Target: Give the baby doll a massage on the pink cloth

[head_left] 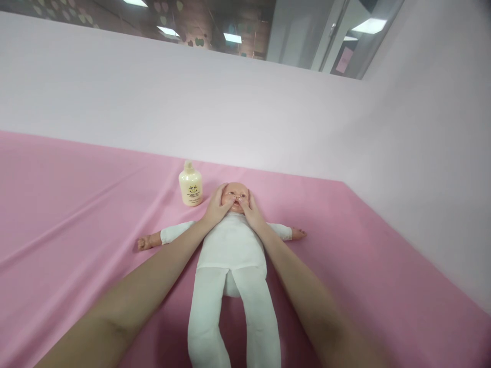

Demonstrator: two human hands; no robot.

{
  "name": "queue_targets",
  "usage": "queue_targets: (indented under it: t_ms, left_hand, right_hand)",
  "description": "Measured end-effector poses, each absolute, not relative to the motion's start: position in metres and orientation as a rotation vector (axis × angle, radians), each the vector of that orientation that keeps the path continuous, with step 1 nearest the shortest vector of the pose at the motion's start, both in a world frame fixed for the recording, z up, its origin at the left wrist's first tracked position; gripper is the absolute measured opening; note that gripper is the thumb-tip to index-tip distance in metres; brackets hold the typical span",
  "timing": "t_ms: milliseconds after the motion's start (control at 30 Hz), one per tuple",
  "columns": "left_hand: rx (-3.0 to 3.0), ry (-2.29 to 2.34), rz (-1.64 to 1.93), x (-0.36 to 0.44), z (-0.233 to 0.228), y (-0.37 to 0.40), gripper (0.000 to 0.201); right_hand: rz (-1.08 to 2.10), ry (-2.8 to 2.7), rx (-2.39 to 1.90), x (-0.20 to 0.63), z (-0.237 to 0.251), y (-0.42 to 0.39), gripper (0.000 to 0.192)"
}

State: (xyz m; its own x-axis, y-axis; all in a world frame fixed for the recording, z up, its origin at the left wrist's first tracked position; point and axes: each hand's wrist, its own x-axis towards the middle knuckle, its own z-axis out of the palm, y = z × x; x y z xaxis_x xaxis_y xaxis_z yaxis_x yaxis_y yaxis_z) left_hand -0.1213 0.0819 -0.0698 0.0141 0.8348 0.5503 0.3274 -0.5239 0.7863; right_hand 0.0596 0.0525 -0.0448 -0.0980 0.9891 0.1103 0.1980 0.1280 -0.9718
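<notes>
A baby doll (233, 243) with a white cloth body lies on its back, arms stretched out to both sides and legs toward me. My left hand (217, 208) cups one side of the doll's head (238, 187), its thumb on the face near the nose and mouth. On the other side, my right hand (252, 210) cups the head in the same way, thumb close to the mouth. The fingers behind the head are partly hidden. A cream-coloured pump bottle (191, 188) with dark print stands upright, left of the head and apart from my left hand.
Pink cloth (95, 204) with some creases covers the surface under the doll. A white wall (230, 112) rises behind it and another runs along the right. Above the back wall is a window or mirror (215, 25) showing ceiling lights.
</notes>
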Motion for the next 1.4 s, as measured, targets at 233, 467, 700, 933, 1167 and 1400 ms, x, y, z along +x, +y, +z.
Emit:
queue_targets:
  t_ms: [233, 467, 700, 933, 1167, 1400]
  left_hand:
    - [1.855, 1.171, 1.523, -0.1215, -0.0689, 0.0815, 0.068]
    - [1.849, 1.183, 1.515, -0.1210, -0.0675, 0.0793, 0.068]
    - [1.846, 1.186, 1.530, -0.1207, -0.0681, 0.0798, 0.068]
    - [1.862, 1.179, 1.507, -0.1214, -0.0680, 0.0809, 0.068]
    - [1.857, 1.173, 1.519, -0.1190, -0.0651, 0.0791, 0.068]
    - [1.861, 1.165, 1.519, -0.1166, -0.0651, 0.0793, 0.067]
  right_hand:
    - [1.053, -1.491, -1.222, 0.0592, -0.0456, 0.0544, 0.109]
    - [1.047, -1.498, -1.221, 0.0586, -0.0447, 0.0532, 0.111]
    - [1.057, -1.491, -1.216, 0.0585, -0.0444, 0.0525, 0.109]
    - [1.029, -1.510, -1.165, 0.0590, -0.0461, 0.0549, 0.108]
    - [1.023, -1.523, -1.255, 0.0624, -0.0411, 0.0504, 0.103]
    - [1.025, -1.526, -1.286, 0.0646, -0.0403, 0.0507, 0.106]
